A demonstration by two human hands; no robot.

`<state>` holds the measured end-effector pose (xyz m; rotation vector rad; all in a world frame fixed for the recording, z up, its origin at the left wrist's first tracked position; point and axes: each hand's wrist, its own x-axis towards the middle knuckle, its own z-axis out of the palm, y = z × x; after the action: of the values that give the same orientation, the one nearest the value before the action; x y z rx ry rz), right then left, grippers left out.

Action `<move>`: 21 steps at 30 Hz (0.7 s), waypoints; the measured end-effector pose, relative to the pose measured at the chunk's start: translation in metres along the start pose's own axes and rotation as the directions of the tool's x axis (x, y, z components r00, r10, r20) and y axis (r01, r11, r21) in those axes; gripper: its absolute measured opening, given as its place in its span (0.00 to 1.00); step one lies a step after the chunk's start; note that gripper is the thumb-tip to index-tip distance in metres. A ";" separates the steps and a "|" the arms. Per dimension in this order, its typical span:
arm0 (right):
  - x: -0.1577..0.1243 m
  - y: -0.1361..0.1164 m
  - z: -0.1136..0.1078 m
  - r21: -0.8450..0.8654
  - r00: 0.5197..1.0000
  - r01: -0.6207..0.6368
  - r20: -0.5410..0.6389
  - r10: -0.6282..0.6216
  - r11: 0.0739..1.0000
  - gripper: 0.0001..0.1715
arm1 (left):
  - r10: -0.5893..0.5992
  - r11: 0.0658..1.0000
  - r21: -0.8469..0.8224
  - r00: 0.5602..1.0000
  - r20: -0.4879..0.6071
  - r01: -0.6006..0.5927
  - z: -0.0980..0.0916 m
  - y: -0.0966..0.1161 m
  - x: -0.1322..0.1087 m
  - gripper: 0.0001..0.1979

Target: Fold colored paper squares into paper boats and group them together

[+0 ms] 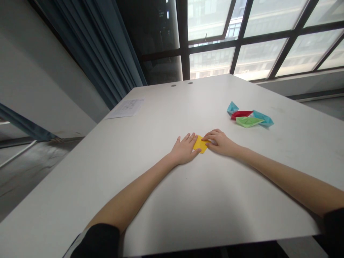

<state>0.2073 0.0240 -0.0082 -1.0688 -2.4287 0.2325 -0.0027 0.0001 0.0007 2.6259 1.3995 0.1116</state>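
Note:
A small folded piece of yellow paper [200,144] lies on the white table between my hands. My left hand [184,149] rests flat beside it, fingers spread, with the thumb and fingertips at the paper's left and lower edges. At the right corner my right hand [219,142] has its fingers bent and its thumb drawn in, closed on the paper's edge. Part of the paper is covered by the fingers of both hands.
Folded paper boats sit in a cluster to the right: a red one [241,114], a green one [248,122] and blue ones [263,118]. A printed sheet [127,108] lies at the table's left edge. The white table [172,200] reaches toward windows and a blue curtain [99,46].

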 end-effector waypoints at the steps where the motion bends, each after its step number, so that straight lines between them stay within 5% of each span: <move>1: 0.000 0.000 -0.001 -0.013 1.000 0.003 -0.002 -0.003 1.000 0.16 | -0.011 1.000 0.004 1.000 0.008 0.011 0.001 -0.001 0.000 0.33; 13: -0.001 0.006 -0.001 -0.023 0.995 0.101 0.013 -0.101 0.995 0.16 | -0.097 0.995 0.005 0.995 -0.004 0.097 0.006 -0.006 0.000 0.39; 21: -0.004 0.004 -0.002 -0.087 0.997 0.076 -0.005 -0.077 0.993 0.17 | -0.024 0.999 -0.027 0.973 -0.229 0.019 0.004 -0.002 -0.007 0.40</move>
<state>0.2128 0.0239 -0.0088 -1.0083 -2.4862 0.0976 -0.0077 -0.0048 -0.0032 2.6451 1.4836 0.4400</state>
